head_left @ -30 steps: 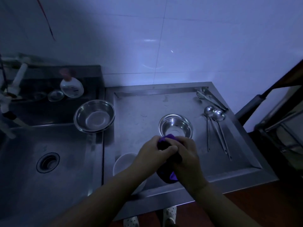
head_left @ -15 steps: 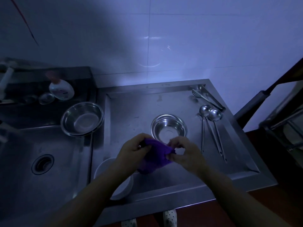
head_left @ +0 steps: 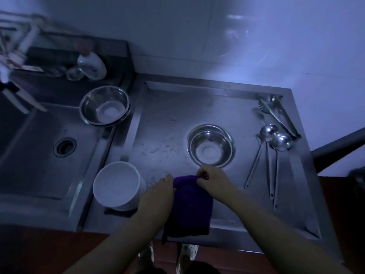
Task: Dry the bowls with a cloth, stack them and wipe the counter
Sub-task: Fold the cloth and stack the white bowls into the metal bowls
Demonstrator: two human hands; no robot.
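Dim, bluish light. Both hands hold a purple cloth (head_left: pixel 190 204) above the near edge of the steel worktop (head_left: pixel 227 107). Left hand (head_left: pixel 158 191) grips the cloth's upper left corner, fingers curled round the fabric. Right hand (head_left: pixel 213 179) pinches the upper right corner between thumb and fingers. The cloth hangs down from the two hands, spread flat, its lower hem past the worktop's front edge.

Steel bowl (head_left: pixel 211 145) stands upright on the worktop just beyond the right hand, not touched by it. White bowls (head_left: pixel 118 185) sit stacked at the near left corner of the worktop, just beside the left hand; the number in the stack cannot be told. Second steel bowl (head_left: pixel 105 105) rests on the ledge at the back of the sink (head_left: pixel 39 155), well apart from the hands.

Water drops (head_left: pixel 160 147) lie on the worktop between the white bowls and the steel bowl. Two ladles (head_left: pixel 274 143) and tongs (head_left: pixel 278 115) lie along the right side. A soap bottle (head_left: pixel 91 65) stands behind the sink.
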